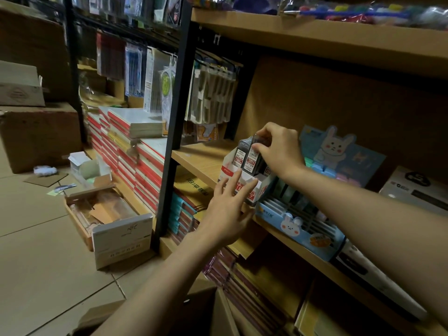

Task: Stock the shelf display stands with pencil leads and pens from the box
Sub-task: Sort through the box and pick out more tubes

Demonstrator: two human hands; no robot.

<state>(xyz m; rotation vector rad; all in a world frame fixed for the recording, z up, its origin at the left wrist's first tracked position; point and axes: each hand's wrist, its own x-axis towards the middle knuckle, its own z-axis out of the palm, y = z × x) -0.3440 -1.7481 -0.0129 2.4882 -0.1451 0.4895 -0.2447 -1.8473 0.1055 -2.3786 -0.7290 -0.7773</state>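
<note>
Pencil-lead packs [252, 156] stand in a white display stand [249, 187] on the shelf [201, 161]; right hand [278, 151] pinches one, left hand [228, 209], fingers spread, steadies the stand, which could tip off the near edge.

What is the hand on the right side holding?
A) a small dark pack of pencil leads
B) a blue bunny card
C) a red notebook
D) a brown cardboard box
A: the right hand pinches the top of a small dark pack of pencil leads standing in the white and red cardboard display stand, while the left hand rests straight fingers on the stand's front.
</note>
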